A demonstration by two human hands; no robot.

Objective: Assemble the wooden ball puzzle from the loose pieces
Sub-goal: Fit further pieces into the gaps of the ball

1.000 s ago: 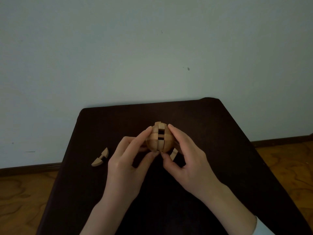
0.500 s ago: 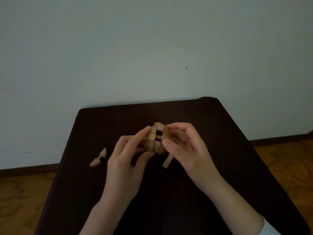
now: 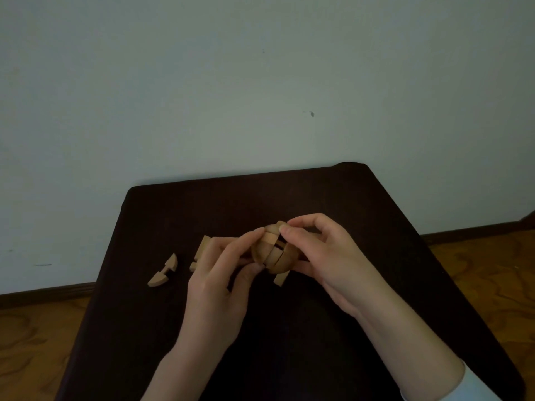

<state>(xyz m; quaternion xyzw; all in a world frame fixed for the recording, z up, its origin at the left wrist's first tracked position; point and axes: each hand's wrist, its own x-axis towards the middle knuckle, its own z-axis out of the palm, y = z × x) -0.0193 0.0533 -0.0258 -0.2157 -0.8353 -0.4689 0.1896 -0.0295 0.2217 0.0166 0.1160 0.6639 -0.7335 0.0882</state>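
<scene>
— Where's the ball from where you sit?

— I see the wooden ball puzzle (image 3: 270,253) held up between both hands, above the middle of the dark bench (image 3: 376,227). It is only partly built: I can make out curved slices with a dark gap between them.

— And the hands?

— My left hand (image 3: 215,280) grips the ball from its left side, one fingertip curled onto the top edge and the thumb pressed in low. My right hand (image 3: 327,256) closes on it from the right; its thumb and forefinger pinch a small end of wood sticking out at the ball's top, and the other fingers curl behind.

— Any pieces loose?

— Three that I can count. A straight piece (image 3: 280,278) pokes out just under the ball, near the right thumb; I cannot tell whether it rests on the bench or touches the ball. A long piece (image 3: 200,251) lies just beyond the left hand's knuckles, partly hidden by them. A notched curved piece (image 3: 163,272) lies on the bench further left, well apart from both hands.

— Anything else in view?

— A pale wall (image 3: 260,82) behind the bench, and a wooden floor (image 3: 486,270) on either side.
</scene>
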